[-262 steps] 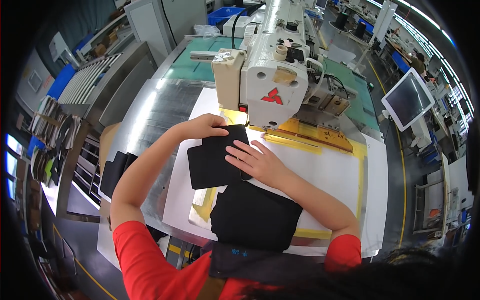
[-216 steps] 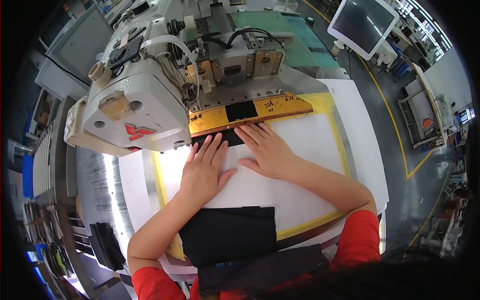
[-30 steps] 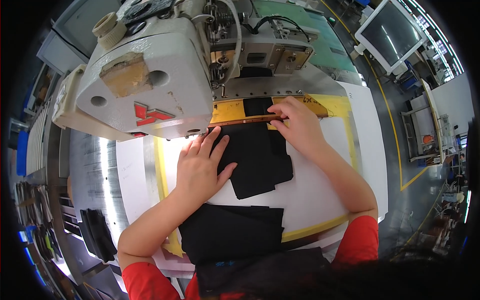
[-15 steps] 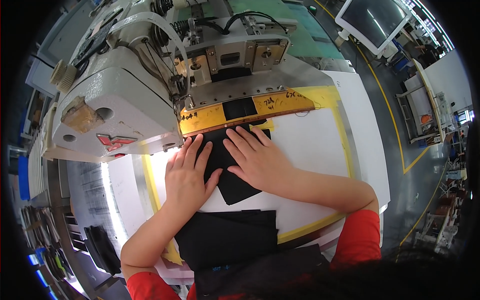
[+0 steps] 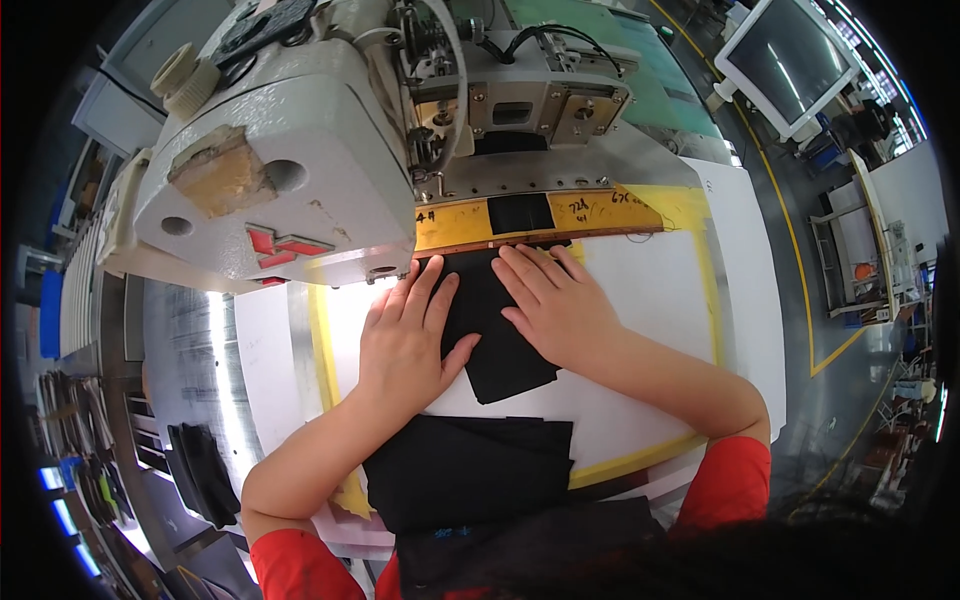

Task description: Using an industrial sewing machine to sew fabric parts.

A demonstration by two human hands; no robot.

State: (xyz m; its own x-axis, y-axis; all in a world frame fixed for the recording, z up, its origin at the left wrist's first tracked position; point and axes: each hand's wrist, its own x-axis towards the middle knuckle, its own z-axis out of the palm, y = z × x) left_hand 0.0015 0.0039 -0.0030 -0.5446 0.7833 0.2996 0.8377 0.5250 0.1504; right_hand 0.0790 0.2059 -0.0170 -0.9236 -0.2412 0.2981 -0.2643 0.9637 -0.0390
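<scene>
My left hand (image 5: 405, 335) lies flat at the left side of a narrow black fabric piece (image 5: 505, 350), fingers stretched toward the machine. On the right side of that piece rests my right hand (image 5: 560, 308), also flat with its fingers extended. Both sets of fingertips are close to the brown front edge of a yellow clamp strip (image 5: 590, 212). A black patch (image 5: 521, 213) shows in the strip's middle. Closer to me is a larger pile of black fabric (image 5: 468, 465), which neither hand touches. The far end of the narrow piece is hidden by the strip or my fingers.
The white sewing machine head (image 5: 270, 190) stands just left of and beyond my hands. A white work sheet (image 5: 640, 330) bordered with yellow tape lies beneath. Dark folded pieces (image 5: 200, 475) sit at the lower left. A monitor (image 5: 785, 62) is at the far right.
The whole view has shifted, so the machine and work area appear farther right. Both hands stay flat on the narrow fabric, with little visible movement relative to the yellow strip.
</scene>
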